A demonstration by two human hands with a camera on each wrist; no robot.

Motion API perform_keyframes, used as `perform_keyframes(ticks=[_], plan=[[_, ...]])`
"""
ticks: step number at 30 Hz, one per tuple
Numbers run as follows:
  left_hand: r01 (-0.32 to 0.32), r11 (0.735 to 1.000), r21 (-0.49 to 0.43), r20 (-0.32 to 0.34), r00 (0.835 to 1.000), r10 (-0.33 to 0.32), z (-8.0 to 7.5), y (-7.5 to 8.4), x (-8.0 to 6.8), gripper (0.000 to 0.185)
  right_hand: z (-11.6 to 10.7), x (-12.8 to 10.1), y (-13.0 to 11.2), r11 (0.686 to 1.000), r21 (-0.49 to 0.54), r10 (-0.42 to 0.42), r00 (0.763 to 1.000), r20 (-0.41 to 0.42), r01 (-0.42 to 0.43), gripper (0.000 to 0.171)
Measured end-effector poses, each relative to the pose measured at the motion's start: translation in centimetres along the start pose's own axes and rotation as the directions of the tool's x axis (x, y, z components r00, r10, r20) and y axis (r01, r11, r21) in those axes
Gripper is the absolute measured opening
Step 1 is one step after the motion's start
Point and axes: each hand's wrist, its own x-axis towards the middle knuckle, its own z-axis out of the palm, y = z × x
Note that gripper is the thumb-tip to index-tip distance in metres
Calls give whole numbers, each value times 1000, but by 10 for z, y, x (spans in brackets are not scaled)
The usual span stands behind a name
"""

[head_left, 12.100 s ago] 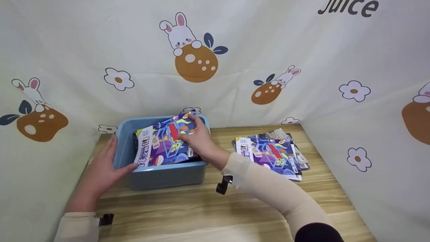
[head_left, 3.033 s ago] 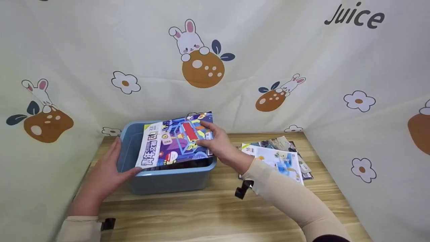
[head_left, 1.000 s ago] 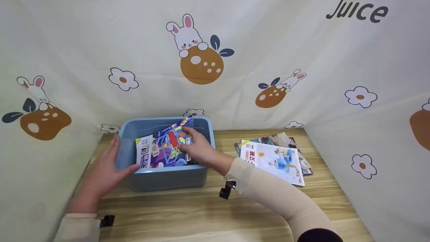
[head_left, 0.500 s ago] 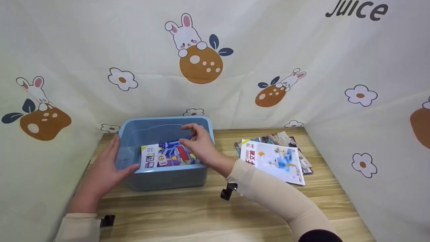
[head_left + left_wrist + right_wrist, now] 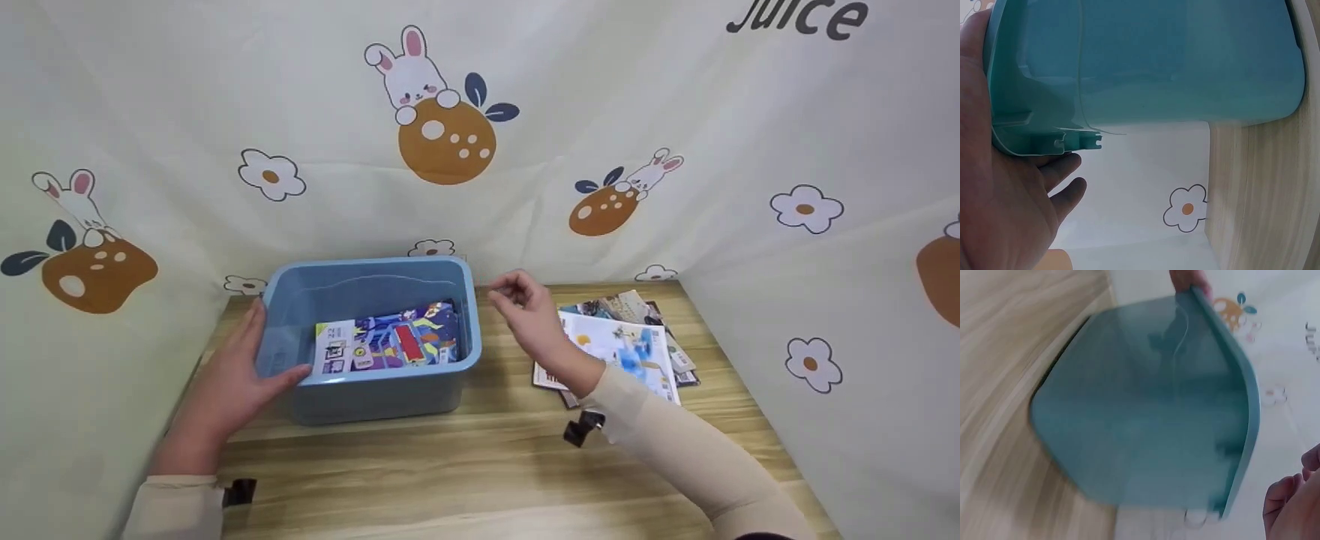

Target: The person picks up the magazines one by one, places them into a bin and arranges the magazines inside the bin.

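In the head view, my left hand (image 5: 236, 375) holds the left front corner of a blue plastic storage bin (image 5: 379, 397), thumb at the front rim and fingers along the left side. The left wrist view shows fingers (image 5: 1067, 197) reaching under the bin's lip. A magazine (image 5: 390, 341) with a purple, colourful cover lies flat in the bin. My right hand (image 5: 532, 322) hovers empty right of the bin, its fingers loosely bent. Beside that hand is a fanned pile of magazines, a white one with a blue picture (image 5: 619, 349) on top.
A wood-grain table (image 5: 420, 480) carries the bin and the pile. A pale curtain (image 5: 337, 217) printed with rabbits, oranges and flowers rises close behind and at both sides.
A purple-covered magazine left the right-hand pile, baring the white one, and went into the bin. My right hand let it go there and moved right, past the rim. The left hand stayed.
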Motion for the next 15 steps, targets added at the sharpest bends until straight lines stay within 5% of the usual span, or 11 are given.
perform_keyframes(ticks=[6, 15], plan=[[8, 1000, 4, 0, 1000, -8, -2, -1, -1, 132, -61, -15, 42, 986, -79, 143, 989, -40, -146, 7], [-3, 1000, 11, -6, 1000, 3, -1, -1, 0, 131, -150, -43, 98, 896, -294, 318, 943, -99, -333, 19]])
